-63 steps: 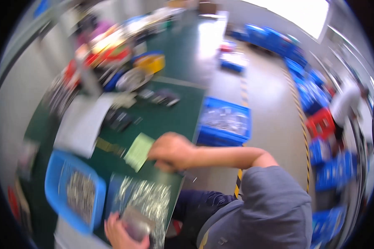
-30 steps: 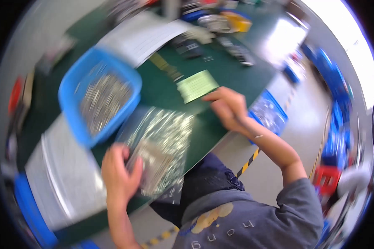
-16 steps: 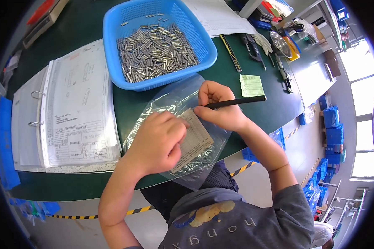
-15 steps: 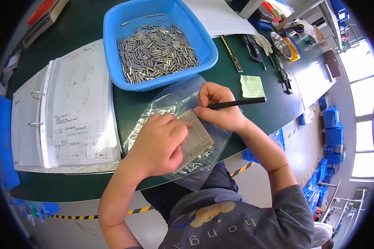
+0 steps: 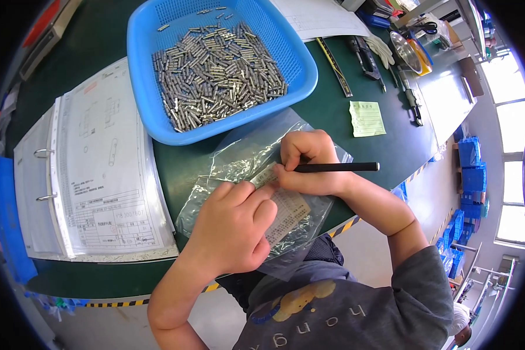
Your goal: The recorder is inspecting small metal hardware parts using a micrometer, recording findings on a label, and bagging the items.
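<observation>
Snugly curled, right hand (image 5: 314, 160) pinches pen (image 5: 350, 167) — left hand (image 5: 230, 227), half-curled, touches card (image 5: 289, 220).

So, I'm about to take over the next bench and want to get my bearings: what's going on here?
A person leans over a green table. Their right grip holds a black pen at a printed slip, while the left grip rests on it, index finger extended. The pen's tip is hidden. The slip lies on or in a clear plastic bag. Beyond sits a blue basket of metal pins, with an open binder to the left.
</observation>
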### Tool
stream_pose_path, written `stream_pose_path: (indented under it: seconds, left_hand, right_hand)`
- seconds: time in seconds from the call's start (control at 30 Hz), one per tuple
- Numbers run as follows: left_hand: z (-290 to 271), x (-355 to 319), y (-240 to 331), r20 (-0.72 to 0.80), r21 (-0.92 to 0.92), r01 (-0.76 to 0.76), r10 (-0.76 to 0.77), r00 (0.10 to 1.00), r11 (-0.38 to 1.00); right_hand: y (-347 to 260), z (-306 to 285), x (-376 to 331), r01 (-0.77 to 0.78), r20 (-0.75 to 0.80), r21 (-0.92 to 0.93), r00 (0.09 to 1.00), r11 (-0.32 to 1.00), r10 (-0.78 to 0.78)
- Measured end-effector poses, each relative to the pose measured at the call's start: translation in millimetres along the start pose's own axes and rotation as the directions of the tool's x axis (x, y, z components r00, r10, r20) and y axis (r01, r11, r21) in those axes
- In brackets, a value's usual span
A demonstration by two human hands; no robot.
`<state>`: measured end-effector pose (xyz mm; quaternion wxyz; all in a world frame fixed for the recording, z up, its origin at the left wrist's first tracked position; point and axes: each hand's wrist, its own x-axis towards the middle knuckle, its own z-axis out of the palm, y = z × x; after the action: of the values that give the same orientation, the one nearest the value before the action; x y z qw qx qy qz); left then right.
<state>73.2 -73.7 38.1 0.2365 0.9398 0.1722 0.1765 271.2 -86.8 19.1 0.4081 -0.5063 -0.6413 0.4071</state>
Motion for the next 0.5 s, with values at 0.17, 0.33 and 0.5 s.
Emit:
stream_pose_path:
  seconds: [0.17,0.33,0.5]
  left_hand:
    - [0.3,-0.2,-1.4,-0.006,-0.011,0.005,-0.005,1.000,1.000]
    - [1.9,-2.2,-2.5,-0.012,-0.020,0.009,-0.010,1.000,1.000]
    - [1.3,-2.1,-1.2,-0.021,-0.038,0.013,-0.013,1.000,0.999]
  right_hand:
    - [1.9,-1.0,-0.1,0.031,0.017,-0.028,0.999,0.999,-0.031]
    - [0.3,-0.5,0.3,0.028,0.034,-0.040,0.999,0.999,-0.026]
    - [-1.2,-1.5,-2.1,0.030,0.062,-0.046,0.998,0.998,-0.027]
